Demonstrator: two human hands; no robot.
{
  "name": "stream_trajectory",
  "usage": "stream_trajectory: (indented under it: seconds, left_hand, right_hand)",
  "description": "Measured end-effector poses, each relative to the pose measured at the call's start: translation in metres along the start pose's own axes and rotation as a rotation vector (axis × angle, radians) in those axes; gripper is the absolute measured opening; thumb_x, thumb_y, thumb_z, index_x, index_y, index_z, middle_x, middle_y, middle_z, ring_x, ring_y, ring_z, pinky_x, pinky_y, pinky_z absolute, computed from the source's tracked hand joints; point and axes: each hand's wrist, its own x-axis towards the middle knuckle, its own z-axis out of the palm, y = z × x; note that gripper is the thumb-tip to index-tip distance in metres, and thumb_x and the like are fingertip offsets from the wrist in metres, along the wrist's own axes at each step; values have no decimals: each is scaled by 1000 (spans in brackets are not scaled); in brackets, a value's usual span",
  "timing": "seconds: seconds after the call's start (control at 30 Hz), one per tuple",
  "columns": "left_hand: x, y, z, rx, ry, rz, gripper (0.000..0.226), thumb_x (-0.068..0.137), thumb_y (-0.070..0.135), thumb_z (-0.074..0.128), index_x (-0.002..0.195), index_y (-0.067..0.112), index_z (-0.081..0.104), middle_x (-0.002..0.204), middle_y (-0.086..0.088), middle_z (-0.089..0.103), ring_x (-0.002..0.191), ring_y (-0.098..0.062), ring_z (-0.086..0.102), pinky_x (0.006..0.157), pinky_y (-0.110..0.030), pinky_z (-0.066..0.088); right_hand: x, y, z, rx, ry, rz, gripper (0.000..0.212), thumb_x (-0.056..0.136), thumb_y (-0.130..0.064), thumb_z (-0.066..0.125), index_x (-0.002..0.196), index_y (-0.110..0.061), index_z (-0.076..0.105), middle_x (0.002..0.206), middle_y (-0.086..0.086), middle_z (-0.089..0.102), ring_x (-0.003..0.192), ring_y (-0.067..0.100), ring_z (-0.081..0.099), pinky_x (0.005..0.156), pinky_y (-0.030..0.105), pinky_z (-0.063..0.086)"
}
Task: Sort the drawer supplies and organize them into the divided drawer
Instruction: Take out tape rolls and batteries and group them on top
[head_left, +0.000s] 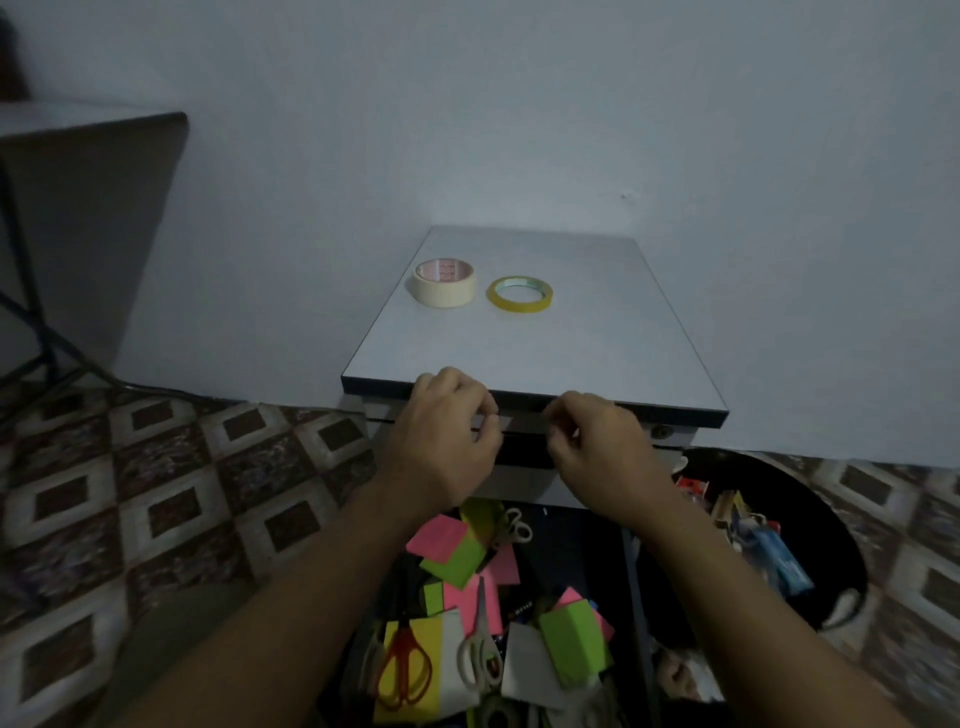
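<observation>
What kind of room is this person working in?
Probably a home room or small office corner: a small drawer cabinet stands against a bare wall, patterned floor tiles spread left, and an open drawer overflows with sticky notes and scissors.

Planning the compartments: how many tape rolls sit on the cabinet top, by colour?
Cream masking tape roll: 1
Yellow-edged clear tape roll: 1
Total: 2, both lying flat on the cabinet top, side by side and apart.
</observation>
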Motion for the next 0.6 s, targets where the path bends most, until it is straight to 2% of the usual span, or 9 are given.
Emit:
stream_trajectory:
  seconds: [0.13,0.3,0.53,0.6]
  left_hand:
    - [-31,2,21,-69,-192,-69,11,96,31,55,96,23,62,102,7,53,99,-11,47,79,-27,38]
    - [-62,-15,51,-68,-404,-147,17,95,28,57,102,15,65,104,2,60,97,-15,56,81,-31,48]
    - [-92,-46,85,-40,-548,-231,15,95,24,59,92,11,64,83,-1,63,80,-21,61,73,-37,54]
    - [-98,-56,94,-35,-592,-288,15,94,24,60,93,11,65,84,-5,67,77,-22,64,71,-39,56]
  right_hand:
    - [-32,9,24,36,-108,53,12,90,-18,59,100,-16,65,94,1,64,85,18,59,73,30,46]
    - [-63,18,45,27,-243,140,11,89,-21,56,96,-15,62,98,6,66,88,26,61,73,40,51]
    - [-93,48,68,26,-381,273,15,87,-21,57,99,-15,63,100,9,69,97,32,63,75,36,50]
    - [-99,58,74,33,-417,313,18,87,-21,58,102,-15,65,104,9,70,102,32,64,78,34,48]
